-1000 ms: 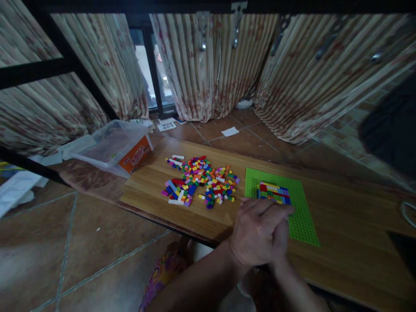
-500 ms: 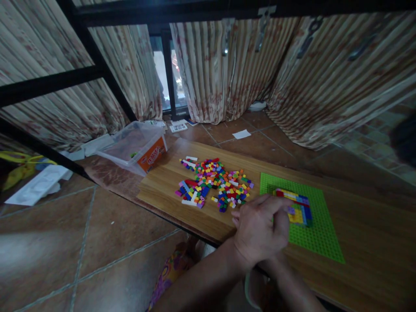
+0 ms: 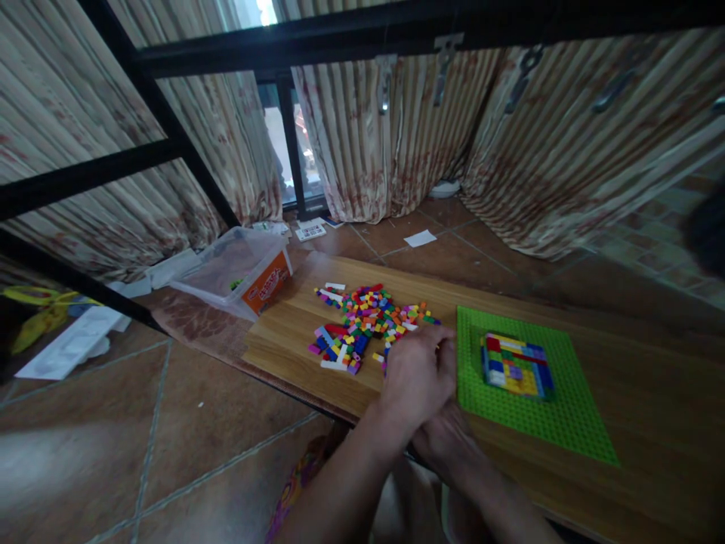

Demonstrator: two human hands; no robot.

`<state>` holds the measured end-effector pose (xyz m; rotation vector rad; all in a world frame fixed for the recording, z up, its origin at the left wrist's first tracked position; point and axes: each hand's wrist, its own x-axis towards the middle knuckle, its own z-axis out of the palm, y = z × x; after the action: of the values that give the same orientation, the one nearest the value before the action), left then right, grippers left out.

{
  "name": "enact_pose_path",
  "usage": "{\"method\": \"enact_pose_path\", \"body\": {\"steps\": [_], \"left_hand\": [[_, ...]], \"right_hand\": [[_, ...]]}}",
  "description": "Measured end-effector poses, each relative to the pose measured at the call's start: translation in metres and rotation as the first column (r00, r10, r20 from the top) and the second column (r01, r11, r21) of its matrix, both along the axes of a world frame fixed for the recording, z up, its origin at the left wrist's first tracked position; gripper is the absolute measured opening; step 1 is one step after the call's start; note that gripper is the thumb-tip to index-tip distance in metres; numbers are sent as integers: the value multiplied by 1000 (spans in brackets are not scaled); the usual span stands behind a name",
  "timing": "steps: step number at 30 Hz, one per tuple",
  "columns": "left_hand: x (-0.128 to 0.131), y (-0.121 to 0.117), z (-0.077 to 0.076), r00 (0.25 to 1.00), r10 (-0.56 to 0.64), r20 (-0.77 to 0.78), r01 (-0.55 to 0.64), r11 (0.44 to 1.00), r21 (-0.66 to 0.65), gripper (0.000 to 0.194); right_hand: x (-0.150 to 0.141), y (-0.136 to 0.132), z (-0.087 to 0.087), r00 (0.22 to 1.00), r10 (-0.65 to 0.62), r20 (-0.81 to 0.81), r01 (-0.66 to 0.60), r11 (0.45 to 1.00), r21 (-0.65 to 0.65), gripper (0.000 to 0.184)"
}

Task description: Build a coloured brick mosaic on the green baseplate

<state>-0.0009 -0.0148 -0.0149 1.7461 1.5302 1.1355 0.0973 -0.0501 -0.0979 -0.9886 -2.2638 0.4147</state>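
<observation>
My left hand [image 3: 416,374] is at the near edge of the brick pile, its fingers curled closed; what they hold, if anything, is hidden. Close under it is my right hand [image 3: 447,442], with its fingers covered by the left. Loose toy bricks [image 3: 368,311] in many colours lie spread on the wooden tabletop [image 3: 294,344], partly behind my left hand. To the right of my hands is a green baseplate [image 3: 544,427]. On it sits a low, roughly square build of bricks [image 3: 516,366] in yellow, red, blue, white and purple, touched by neither hand.
A clear plastic box [image 3: 226,264] with an orange label stands at the table's left end. A white sheet of paper [image 3: 420,239] lies on the tiled floor behind. Striped curtains [image 3: 351,151] and a black metal frame [image 3: 340,38] rise beyond.
My left hand has moved left, from in front of the brick build to the loose bricks. My right hand has moved left with it. The build now shows fully.
</observation>
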Motion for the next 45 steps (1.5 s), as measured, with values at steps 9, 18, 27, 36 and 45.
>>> {"method": "enact_pose_path", "body": {"steps": [9,18,27,36,45], "left_hand": [[-80,55,-22,777,228,-586,-204,973,108,37],[-74,78,-38,703,146,-696,-137,988,69,39],[-83,82,-39,726,85,-682,-92,995,25,27],[-79,59,-14,894,56,-445,-17,996,90,21],[11,14,1,786,11,619,244,914,-325,27]], "right_hand": [[4,10,19,993,-115,-33,114,993,-20,30],[5,6,23,990,-134,-39,131,988,-84,27],[9,7,31,990,-137,-28,132,983,-127,23],[16,8,42,979,-158,-132,141,982,-126,20],[46,17,59,728,-497,-473,428,868,-253,24]]}}
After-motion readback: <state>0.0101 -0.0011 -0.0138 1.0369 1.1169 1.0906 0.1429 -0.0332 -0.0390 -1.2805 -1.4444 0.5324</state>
